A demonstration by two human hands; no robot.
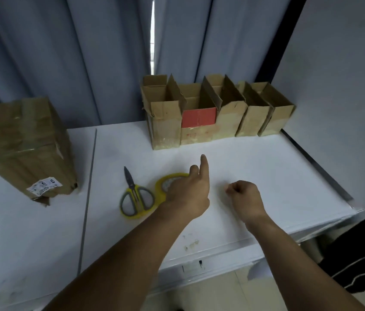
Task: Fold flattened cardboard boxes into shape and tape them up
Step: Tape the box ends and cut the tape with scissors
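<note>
Several small cardboard boxes stand upright in a row at the back of the white table, tops open, one with a red flap. My left hand hovers over a yellow roll of tape, index finger pointing toward the boxes, holding nothing. My right hand is a loose fist just right of it, empty. Yellow-handled scissors lie shut to the left of the tape.
A large taped cardboard parcel with a white label stands at the left on a second table. Blue-grey curtains hang behind. The table's right and front edges are close; a dark garment shows at the lower right.
</note>
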